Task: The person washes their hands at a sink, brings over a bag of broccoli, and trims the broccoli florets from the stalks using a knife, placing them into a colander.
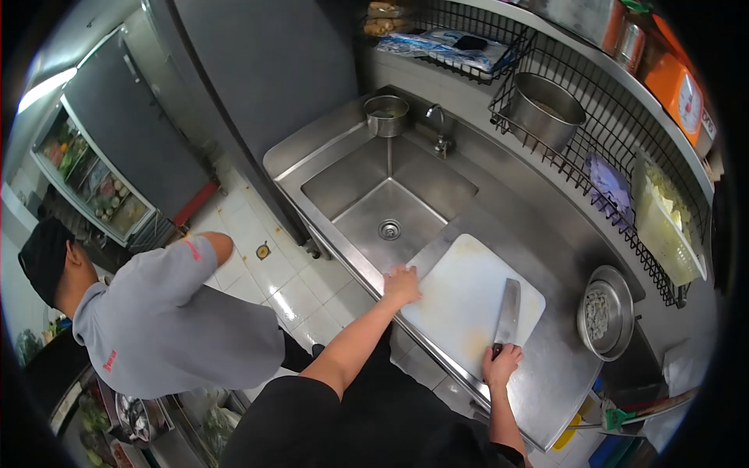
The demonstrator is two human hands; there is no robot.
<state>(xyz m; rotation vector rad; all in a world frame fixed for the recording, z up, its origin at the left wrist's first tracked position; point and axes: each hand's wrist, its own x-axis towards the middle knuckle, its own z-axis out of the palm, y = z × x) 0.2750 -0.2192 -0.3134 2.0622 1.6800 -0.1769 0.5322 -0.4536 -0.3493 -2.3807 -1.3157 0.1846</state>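
A large kitchen knife point(509, 310) lies with its blade flat along the right side of a white cutting board point(449, 285). My right hand point(502, 364) is closed around its dark handle at the board's near edge. My left hand point(402, 286) rests at the board's left edge by the front rim of the steel counter, its fingers apart and holding nothing. The board has faint yellowish stains. To its right stands a metal bowl point(620, 327) with small pale grey pieces in it.
A steel sink point(351, 187) with a faucet point(441, 129) and a metal pot point(387, 125) lies beyond the board. Wire racks point(558, 164) hold a large pot and a pale yellow basket point(663, 226). A person in a grey shirt point(179, 327) stands close on my left.
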